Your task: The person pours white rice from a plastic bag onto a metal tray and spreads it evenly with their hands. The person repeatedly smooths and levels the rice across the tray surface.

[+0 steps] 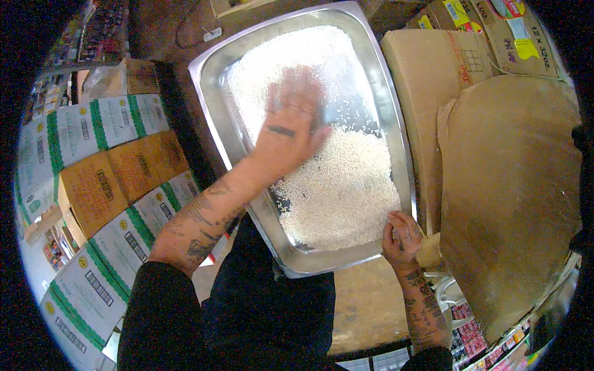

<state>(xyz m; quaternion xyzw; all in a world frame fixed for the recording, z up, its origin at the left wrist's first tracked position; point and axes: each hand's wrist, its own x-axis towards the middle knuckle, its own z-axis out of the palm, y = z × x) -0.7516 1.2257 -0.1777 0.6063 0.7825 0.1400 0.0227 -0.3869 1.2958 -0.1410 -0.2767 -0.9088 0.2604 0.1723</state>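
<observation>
A rectangular steel tray (395, 104) holds white rice-like grains (334, 191), spread in two patches with bare metal showing between them. My left hand (291, 117) is over the upper patch, thumb out and fingers flattened on or just above the grains; motion blurs the fingertips. At the tray's lower right corner, my right hand (402, 238) grips the rim with bent fingers. My dark-clothed lap shows beneath the tray's lower edge.
Stacked white-and-green cartons (93, 266) and a brown carton (124, 173) line the left. Cardboard boxes (427, 123) and a large brown cardboard piece (507, 204) fill the right. A shelf of small packets (467, 328) shows at lower right.
</observation>
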